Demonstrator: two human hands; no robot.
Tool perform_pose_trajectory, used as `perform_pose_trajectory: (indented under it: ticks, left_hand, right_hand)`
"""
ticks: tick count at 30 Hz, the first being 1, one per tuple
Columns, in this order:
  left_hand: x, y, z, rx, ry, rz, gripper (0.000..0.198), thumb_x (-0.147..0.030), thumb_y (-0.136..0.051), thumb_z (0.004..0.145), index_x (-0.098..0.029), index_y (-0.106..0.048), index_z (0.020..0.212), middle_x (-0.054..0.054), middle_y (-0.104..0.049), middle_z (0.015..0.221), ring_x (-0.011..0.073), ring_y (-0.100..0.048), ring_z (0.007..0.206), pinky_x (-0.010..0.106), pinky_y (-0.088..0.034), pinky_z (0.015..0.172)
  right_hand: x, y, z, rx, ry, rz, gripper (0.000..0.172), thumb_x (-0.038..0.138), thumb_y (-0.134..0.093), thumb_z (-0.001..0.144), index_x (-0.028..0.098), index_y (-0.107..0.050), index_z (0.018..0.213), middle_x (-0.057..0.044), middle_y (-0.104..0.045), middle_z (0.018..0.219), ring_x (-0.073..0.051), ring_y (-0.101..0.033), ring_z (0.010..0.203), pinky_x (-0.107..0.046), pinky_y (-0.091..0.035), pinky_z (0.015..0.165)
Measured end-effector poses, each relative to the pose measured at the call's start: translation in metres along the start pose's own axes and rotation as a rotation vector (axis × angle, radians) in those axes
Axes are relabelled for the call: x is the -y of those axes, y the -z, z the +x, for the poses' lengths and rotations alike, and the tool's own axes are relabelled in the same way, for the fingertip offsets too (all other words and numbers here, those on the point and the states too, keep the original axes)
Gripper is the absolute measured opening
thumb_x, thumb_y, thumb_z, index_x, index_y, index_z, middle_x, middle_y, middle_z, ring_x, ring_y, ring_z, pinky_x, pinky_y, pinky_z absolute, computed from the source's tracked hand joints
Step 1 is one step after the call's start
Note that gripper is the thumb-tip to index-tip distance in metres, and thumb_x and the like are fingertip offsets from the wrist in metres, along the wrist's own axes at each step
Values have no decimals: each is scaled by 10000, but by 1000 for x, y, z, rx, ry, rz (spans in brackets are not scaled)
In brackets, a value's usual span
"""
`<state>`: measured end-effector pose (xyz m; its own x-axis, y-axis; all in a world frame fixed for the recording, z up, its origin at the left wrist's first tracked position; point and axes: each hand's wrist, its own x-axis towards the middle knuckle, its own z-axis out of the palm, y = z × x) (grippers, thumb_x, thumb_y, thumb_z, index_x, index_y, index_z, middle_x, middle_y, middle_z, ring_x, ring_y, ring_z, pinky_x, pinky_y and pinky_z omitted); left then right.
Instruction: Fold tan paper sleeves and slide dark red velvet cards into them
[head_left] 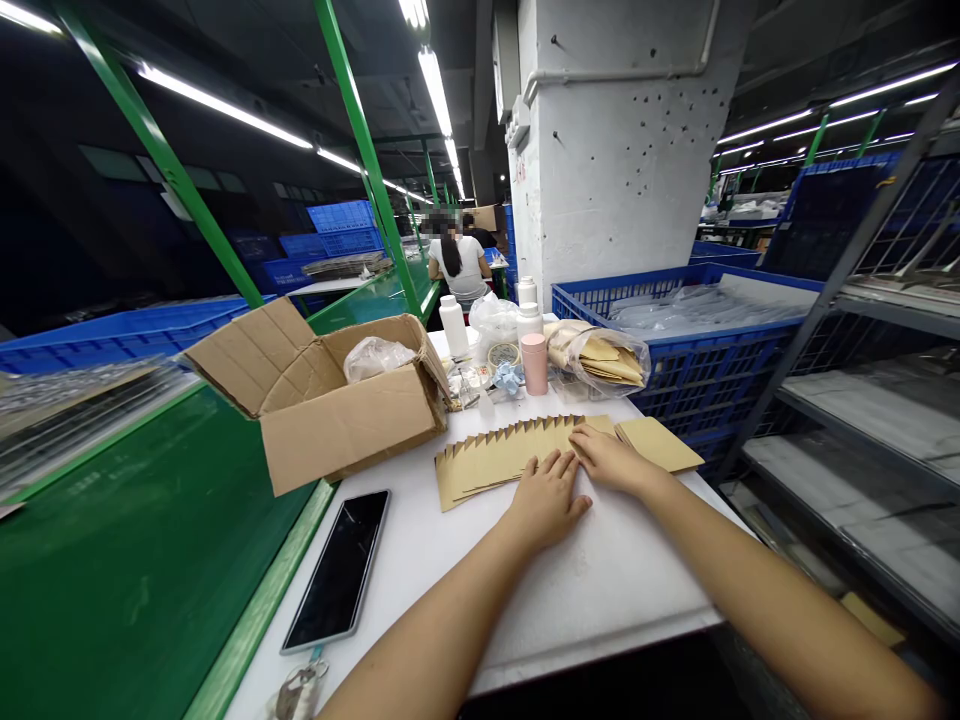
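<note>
A row of brown kraft-paper envelopes [487, 462] lies fanned out and overlapping on the white tabletop. My left hand [549, 500] rests palm down at the row's near edge, fingers stretched out over the paper, thumb apart. Beside it, my right hand [607, 458] lies on the right part of the row, its fingers extended onto the envelopes and partly bent. Neither hand is visibly gripping anything. To the right of my right hand is a flat brown envelope stack [660, 443]; my right hand and forearm hide part of the paper there.
An open cardboard box [352, 420] stands at the left, near a phone [339, 570]. Behind the envelopes are a pink bottle [534, 365], white bottles [453, 325], a tape roll [503, 355] and bagged envelopes [600, 355]. Blue crates [682, 375] and a metal rack [870, 400] flank the right.
</note>
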<state>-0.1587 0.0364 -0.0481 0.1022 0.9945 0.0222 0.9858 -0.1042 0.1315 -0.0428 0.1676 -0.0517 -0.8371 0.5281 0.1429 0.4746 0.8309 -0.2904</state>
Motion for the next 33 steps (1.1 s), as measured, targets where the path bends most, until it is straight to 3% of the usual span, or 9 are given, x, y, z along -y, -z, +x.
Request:
perform_pose_trajectory:
  ticks: [7,21,33]
  left_hand:
    - [-2,3,0,5,28,1,607,-511,-267,895,-182,-261,1405,75,-257,1481,255,-195,1360,491,-195,1088]
    - [3,1,-2,15,1,-28,618,-511,-247,904,-168,-232,1416,75,-219,1493,246,-158,1374,501,-166,1104]
    - [1,1,-6,7,-23,-70,625,-487,-277,902,-149,-206,1422,92,-190,1500,257,-109,1383,514,-134,1104]
  right_hand:
    - [0,-4,3,-2,54,27,280,120,-451,842,137,-573,1093,-143,-530,1214,-202,-534,1053,-279,-392,860]
    - [-11,-6,4,-1,55,33,267,187,-454,850,153,-598,1071,-135,-522,1253,-214,-520,1113,-297,-402,912]
    - [-10,0,-1,-27,29,33,354,253,-486,826,151,-556,1157,-143,-474,1316,-250,-477,1171,-353,-364,974]
